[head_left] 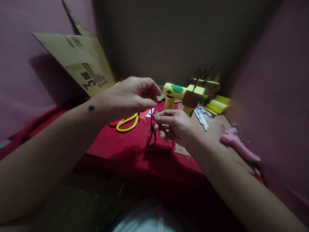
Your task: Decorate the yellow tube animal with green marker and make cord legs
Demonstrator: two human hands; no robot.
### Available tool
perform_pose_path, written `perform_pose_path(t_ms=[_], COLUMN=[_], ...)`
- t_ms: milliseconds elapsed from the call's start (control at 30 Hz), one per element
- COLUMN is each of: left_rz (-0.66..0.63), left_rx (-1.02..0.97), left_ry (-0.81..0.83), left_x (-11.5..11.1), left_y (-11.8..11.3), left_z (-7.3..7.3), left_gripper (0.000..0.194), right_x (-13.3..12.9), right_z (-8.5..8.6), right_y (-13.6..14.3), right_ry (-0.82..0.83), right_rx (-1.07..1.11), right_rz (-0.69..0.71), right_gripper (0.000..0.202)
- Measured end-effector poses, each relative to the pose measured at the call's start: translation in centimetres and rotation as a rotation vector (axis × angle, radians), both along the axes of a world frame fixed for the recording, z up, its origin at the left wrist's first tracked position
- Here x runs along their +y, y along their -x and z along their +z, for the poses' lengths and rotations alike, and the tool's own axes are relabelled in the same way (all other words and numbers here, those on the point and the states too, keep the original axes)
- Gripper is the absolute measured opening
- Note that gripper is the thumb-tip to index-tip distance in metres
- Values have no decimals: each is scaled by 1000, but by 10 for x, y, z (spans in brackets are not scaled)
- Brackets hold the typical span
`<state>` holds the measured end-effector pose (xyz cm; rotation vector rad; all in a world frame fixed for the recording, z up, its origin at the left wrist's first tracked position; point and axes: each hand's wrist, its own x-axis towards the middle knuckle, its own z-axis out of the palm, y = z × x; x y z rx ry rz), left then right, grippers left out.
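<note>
A thin black cord (152,137) hangs in loops over the red cloth (108,145). My right hand (177,125) pinches it between thumb and fingers. Just above and to the left, my left hand (137,95) is closed, its fingertips at the upper part of the cord. Below my left wrist lie scissors with yellow handles (127,123). Beyond my right hand stands a yellow paper tube shape (177,91) with green spots and a brown band (191,99).
Folded cardboard (89,61) leans at the back left. On the right are white markers (201,119), yellow paper (217,105) and a pink glue gun (238,145) on cardboard. Spiky cardboard pieces (209,83) stand at the back.
</note>
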<state>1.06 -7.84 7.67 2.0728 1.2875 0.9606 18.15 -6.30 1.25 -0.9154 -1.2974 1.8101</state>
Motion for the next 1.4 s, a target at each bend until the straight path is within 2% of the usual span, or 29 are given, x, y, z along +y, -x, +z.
perform_pose_path(t_ms=[300,600,833,933,1067,1167,1300,1400], left_rz=[54,61,89,99,110,131,296,308], left_rx=[22,42,48,56,71,189,423,308], left_ry=[-16,-21,-32,-47,-130,-185,-374,-309], left_x=[7,5,5,9,19,29,32,21], left_y=[-6,-10,-14,-16,-14,-3,14,19], left_z=[2,5,7,5,-3,-12,-29,-40], left_gripper=[18,19,17,18,17,19,24,22], right_x=[-3,1,-2,-3,-3,0,3,5], right_z=[-2,-7,-8,-8,-10,-12,-14,-15], right_y=[-1,-2,-3,-2,-2,-3,-5,-6], right_ry=[-68,-42,-99,-139,-165,-118,-60,-22], right_rx=[-103,-141,-179,-213,-220,-146,-31,3], right_rz=[64,23,76,70,11,-11,-16,-5], right_gripper=[16,9,3,13,21,24,22,20])
